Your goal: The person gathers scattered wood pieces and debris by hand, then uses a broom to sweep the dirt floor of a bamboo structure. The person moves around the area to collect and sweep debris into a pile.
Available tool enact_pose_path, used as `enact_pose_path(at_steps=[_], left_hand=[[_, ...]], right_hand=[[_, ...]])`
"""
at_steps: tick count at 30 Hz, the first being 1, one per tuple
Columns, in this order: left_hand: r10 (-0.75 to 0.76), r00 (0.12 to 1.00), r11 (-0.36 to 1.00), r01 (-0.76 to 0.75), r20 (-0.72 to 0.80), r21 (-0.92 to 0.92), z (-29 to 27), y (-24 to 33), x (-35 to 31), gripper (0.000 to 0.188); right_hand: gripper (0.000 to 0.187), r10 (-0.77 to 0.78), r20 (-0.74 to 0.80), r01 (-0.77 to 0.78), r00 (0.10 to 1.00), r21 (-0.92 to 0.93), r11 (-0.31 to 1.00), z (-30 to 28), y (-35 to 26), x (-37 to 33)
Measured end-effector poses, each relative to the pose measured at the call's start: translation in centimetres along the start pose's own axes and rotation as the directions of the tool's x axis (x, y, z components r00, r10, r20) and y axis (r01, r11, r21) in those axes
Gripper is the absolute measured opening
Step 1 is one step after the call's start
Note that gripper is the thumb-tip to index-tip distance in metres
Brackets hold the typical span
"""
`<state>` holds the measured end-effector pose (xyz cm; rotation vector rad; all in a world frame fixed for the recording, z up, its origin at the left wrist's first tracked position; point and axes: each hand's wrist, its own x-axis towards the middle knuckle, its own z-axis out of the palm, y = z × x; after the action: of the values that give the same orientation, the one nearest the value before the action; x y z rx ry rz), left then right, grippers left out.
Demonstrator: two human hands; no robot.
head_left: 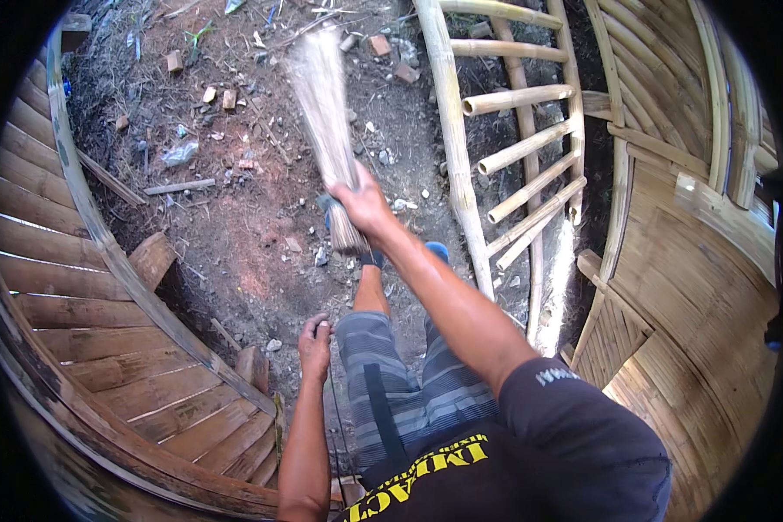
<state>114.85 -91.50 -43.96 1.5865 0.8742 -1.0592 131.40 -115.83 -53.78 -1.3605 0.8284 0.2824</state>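
Observation:
My right hand point(363, 204) is wrapped round the bound end of a stick broom point(320, 104), a bundle of thin pale sticks. The broom slants away from me over the dirt, its far end smeared by motion. A dark band shows round the bundle beside my fingers. Lower and to the left, my left hand point(315, 342) hangs beside my knee with its fingers curled in. A thin dark line runs down near that hand, and whether the fingers grip anything cannot be made out.
Bare dirt ground point(244, 226) carries brick pieces point(175, 62), stones, a clear plastic scrap point(180, 155) and a wood strip point(179, 186). A bamboo slat platform point(104, 322) curves along the left. On the right stand a bamboo ladder-like frame point(457, 130) and woven bamboo panels point(687, 261).

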Motion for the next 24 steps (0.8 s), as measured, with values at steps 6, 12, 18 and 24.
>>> enact_pose_path(at_steps=[6, 12, 18, 24], left_hand=[[-0.012, 0.995, 0.988, -0.003, -0.094, -0.155, -0.8, 2.1, 0.1, 0.028], [-0.066, 0.994, 0.989, 0.053, -0.090, -0.138, -0.8, -0.1, 0.6, 0.027], [-0.071, 0.997, 0.997, 0.069, -0.032, -0.046, -1.3, 3.5, 0.7, 0.028], [0.025, 0.996, 0.998, -0.030, -0.086, -0.058, -2.4, 9.8, 2.9, 0.028]], right_hand=[[0.046, 0.688, -0.203, -0.429, 0.697, 0.651, 0.626, -0.9, 0.1, 3.9], [0.055, 0.131, -0.250, -0.237, 0.959, -0.462, 0.855, 1.2, -6.3, 16.6], [0.075, -0.184, -0.134, 0.130, 0.974, -0.337, 0.932, -2.6, -6.6, 9.8], [0.047, 0.380, -0.278, -0.295, 0.882, 0.304, 0.906, -1.6, -9.4, 17.7]])
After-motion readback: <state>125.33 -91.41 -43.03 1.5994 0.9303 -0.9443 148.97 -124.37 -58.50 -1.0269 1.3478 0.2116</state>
